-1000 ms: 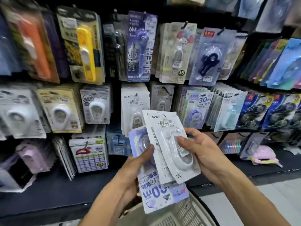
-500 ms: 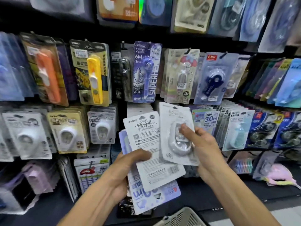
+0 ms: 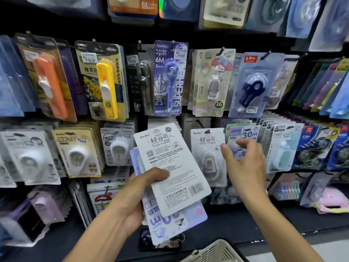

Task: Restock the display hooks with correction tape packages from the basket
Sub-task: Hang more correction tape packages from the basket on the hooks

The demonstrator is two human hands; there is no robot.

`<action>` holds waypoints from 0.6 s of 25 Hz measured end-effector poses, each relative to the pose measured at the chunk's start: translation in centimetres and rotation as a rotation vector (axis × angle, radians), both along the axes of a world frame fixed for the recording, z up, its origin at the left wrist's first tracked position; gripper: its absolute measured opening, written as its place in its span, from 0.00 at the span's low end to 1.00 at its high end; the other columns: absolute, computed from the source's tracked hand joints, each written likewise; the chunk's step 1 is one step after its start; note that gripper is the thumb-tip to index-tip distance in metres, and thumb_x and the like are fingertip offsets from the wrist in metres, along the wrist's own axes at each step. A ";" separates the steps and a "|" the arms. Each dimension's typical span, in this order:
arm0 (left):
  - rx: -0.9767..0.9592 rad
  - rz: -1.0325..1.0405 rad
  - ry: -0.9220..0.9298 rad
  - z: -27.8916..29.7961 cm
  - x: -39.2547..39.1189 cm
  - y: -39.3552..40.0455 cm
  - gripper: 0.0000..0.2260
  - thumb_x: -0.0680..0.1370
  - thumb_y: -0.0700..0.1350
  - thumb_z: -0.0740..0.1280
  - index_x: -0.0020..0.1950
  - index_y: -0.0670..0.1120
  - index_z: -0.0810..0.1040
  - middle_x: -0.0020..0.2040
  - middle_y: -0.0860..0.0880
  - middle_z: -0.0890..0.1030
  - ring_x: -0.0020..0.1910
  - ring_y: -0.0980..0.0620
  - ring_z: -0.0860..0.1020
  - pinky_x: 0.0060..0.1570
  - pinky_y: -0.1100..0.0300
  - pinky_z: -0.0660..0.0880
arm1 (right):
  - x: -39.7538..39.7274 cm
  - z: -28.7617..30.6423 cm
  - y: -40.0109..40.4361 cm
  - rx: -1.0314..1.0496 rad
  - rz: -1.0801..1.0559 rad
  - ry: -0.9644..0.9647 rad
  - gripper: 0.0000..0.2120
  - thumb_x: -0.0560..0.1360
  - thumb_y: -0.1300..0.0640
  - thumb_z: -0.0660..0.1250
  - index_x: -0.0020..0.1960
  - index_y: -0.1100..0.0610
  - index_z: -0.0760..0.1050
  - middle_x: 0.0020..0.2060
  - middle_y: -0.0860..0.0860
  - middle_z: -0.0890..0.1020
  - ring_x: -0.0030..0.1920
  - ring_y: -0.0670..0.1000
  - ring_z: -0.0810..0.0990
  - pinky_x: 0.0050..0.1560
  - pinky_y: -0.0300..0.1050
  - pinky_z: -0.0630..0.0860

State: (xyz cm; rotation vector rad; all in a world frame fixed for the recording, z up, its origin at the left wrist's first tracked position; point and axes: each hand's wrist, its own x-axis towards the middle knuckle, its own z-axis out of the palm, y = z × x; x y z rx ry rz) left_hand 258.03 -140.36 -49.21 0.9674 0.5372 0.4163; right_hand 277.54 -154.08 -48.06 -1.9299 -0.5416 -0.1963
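The basket [image 3: 213, 251] rim sits nearest, at the bottom edge. Left hand [image 3: 139, 193] grips a fanned stack of packages [image 3: 170, 167], thumb on top. Right hand [image 3: 245, 167] hovers with loosely spread fingers, holding nothing, just beside the white hanging package [image 3: 207, 154] on the display.

The white correction tape package [image 3: 207, 156] now hangs on its display hook [image 3: 199, 124]; the right hand [image 3: 243, 163] has let go, fingers loose beside it.
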 end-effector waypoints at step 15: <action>-0.074 0.066 0.013 0.5 -0.2 -1.4 0.34 0.60 0.42 0.80 0.67 0.39 0.79 0.53 0.34 0.86 0.43 0.36 0.86 0.37 0.43 0.84 | -3.6 3.3 -2.9 0.489 0.584 0.886 0.08 0.78 0.61 0.66 0.57 0.59 0.79 0.50 0.56 0.88 0.44 0.55 0.88 0.30 0.48 0.83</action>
